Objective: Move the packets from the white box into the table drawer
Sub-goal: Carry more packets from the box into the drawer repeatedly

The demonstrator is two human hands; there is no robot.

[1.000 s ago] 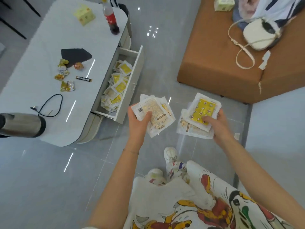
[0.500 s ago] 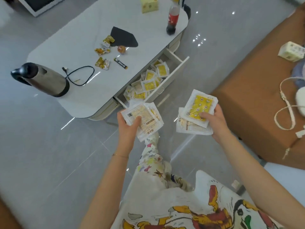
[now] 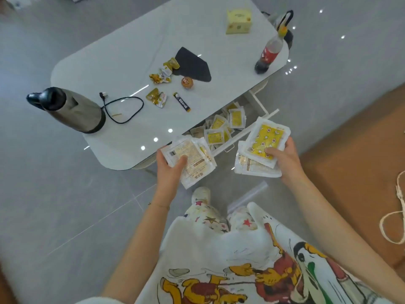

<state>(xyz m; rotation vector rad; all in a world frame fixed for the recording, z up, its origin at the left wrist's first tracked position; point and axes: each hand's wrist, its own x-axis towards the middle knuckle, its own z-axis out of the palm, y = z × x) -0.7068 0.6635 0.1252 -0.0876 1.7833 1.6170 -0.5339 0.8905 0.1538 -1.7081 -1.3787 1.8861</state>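
My left hand [image 3: 169,172] grips a fanned stack of white packets [image 3: 192,157] with their printed backs up. My right hand [image 3: 283,160] holds another stack of packets [image 3: 266,142], the top one showing a yellow star-patterned face. Both stacks hover over the floor just in front of the open table drawer [image 3: 259,102], which holds several yellow-and-white packets [image 3: 223,128]. The drawer front [image 3: 238,137] lies partly behind the held stacks. The white box is not in view.
On the white table [image 3: 122,49] are a steel kettle [image 3: 72,109], a black cable [image 3: 125,108], snack wrappers [image 3: 163,72], a dark mat [image 3: 192,64], a cola bottle [image 3: 268,54] and a yellow carton [image 3: 238,21]. A brown ottoman [image 3: 359,163] stands at right.
The view has swung left and nearer to the table, so the drawer now sits just beyond my hands. Both hands still hold their stacks, now closer to the drawer.
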